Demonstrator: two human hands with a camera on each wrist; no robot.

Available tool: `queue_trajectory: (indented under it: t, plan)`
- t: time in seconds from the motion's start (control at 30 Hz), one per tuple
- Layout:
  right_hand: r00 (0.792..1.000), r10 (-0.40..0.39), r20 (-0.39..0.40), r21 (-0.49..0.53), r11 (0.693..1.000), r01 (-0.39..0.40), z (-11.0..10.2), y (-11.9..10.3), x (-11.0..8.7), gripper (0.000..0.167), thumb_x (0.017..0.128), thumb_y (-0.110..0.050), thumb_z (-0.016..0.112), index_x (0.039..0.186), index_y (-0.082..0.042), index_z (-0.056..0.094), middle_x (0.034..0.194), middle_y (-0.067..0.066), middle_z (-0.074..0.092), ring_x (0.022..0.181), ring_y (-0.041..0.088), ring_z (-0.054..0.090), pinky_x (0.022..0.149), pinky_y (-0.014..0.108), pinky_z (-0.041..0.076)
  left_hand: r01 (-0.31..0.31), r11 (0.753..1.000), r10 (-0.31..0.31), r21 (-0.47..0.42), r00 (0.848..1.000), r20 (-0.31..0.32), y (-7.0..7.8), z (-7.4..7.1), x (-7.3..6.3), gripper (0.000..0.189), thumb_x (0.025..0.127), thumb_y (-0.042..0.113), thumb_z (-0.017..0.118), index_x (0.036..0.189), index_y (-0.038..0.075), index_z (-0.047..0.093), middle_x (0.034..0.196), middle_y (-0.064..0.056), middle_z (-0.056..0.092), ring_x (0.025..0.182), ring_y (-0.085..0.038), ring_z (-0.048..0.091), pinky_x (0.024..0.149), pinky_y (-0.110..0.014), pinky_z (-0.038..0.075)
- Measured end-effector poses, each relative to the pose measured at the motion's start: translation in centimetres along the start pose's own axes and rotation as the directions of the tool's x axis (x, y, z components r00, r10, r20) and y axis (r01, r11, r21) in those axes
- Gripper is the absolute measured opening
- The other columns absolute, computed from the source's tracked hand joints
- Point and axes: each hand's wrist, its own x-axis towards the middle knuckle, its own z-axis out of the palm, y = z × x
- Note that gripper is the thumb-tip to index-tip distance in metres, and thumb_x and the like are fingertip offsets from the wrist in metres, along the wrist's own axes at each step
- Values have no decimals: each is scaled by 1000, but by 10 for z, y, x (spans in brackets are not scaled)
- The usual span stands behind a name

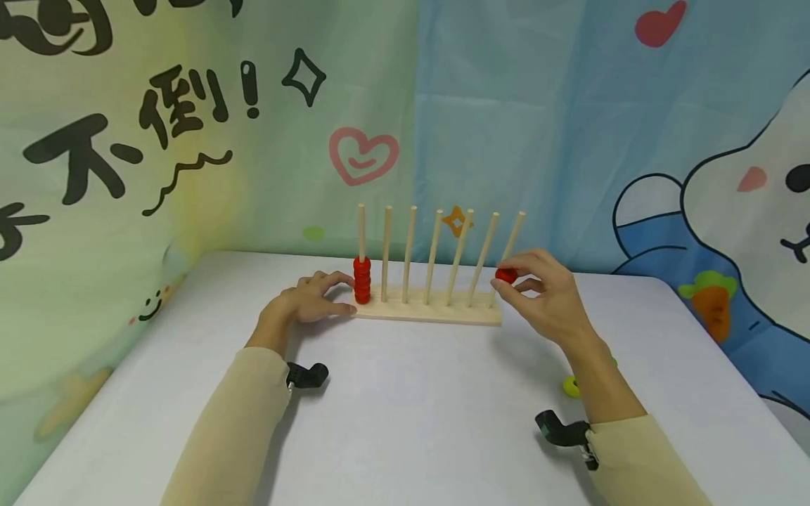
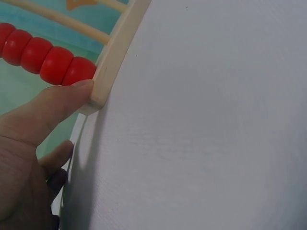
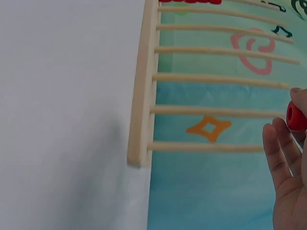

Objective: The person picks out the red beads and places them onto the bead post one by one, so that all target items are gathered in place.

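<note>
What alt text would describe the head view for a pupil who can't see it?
A person's right hand pinches a red bead in front of the rightmost of seven wooden pegs on a wooden base. The left hand rests at the base's left end, beside red beads stacked on the leftmost peg.

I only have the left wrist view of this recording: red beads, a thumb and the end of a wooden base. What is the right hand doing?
Observer: The right hand pinches a red bead.
Operator: How many rods are there in all?
Observer: Seven, standing in one row.
Operator: Is anything loose on the table?
Observer: Yes, a small yellow piece lies there, seen just beside the right forearm in the head view.
</note>
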Motion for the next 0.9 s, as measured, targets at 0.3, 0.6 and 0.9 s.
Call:
queue_trajectory:
  t: [0.3, 0.6, 0.9]
  plan:
    - [998, -51, 26, 46, 998, 50, 14, -30, 14, 28, 76, 18, 72, 100, 5, 69, 96, 18, 62, 77, 21, 60, 64, 20, 55, -6, 1000, 6, -7, 1000, -4, -1, -1, -3, 60, 84, 63, 64, 137, 43, 43, 148, -8, 37, 133, -37, 31, 98, -68, 31]
    - [995, -93, 42, 116, 989, 88, 22, -31, 21, 27, 77, 19, 71, 101, 8, 68, 92, 18, 64, 76, 22, 61, 64, 23, 55, -10, 1000, 10, 1, 1000, -8, -2, 0, -1, 59, 85, 63, 62, 137, 44, 43, 147, -6, 38, 133, -36, 31, 98, -66, 31]
    - [993, -105, 47, 118, 988, 99, 28, -36, 34, 25, 77, 18, 71, 100, 8, 67, 91, 16, 63, 77, 22, 61, 64, 23, 55, 0, 1000, 0, -2, 1000, -8, 0, -1, -1, 59, 85, 61, 63, 138, 42, 43, 148, -8, 37, 134, -37, 30, 99, -67, 30]
